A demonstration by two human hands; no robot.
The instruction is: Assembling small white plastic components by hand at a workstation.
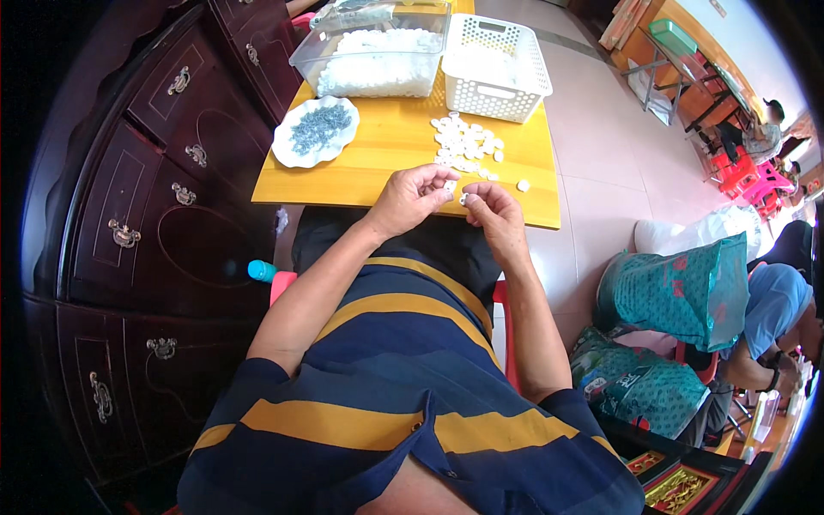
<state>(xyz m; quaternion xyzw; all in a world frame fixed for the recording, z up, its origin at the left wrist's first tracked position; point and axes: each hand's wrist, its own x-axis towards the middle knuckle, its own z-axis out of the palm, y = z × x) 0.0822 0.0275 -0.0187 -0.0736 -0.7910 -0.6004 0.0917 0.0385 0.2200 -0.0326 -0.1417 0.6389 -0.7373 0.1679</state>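
Nearest you is your own navy knit shirt with broad mustard stripes [343,421]; beyond it, your left hand [402,202] pinches a small flat white piece [450,185] between thumb and forefinger; your right hand [498,215] grips a small white piece with a dark spot [464,198] in its fingertips, just beside the other but apart from it as far as I can tell; its remaining fingers are curled, and what lies beneath them I cannot see.

Both pieces sit at the near edge of the yellow wooden table [343,190]; a slip of either pinch there could drop one toward your lap or the floor, since so little surface lies beneath.

Farther on, loose round white plastic pieces [468,142] spread over the tabletop, with one stray white disc [524,185] off to the right; a careless wrist could sweep that one off; to the left, a white scalloped plate [283,148] bears tiny blue-grey bits [319,129], and a bump on its rim could scatter them.

Farthest, a white perforated plastic basket [493,103] stands beside a clear plastic bin [307,57] heaped with white pieces.
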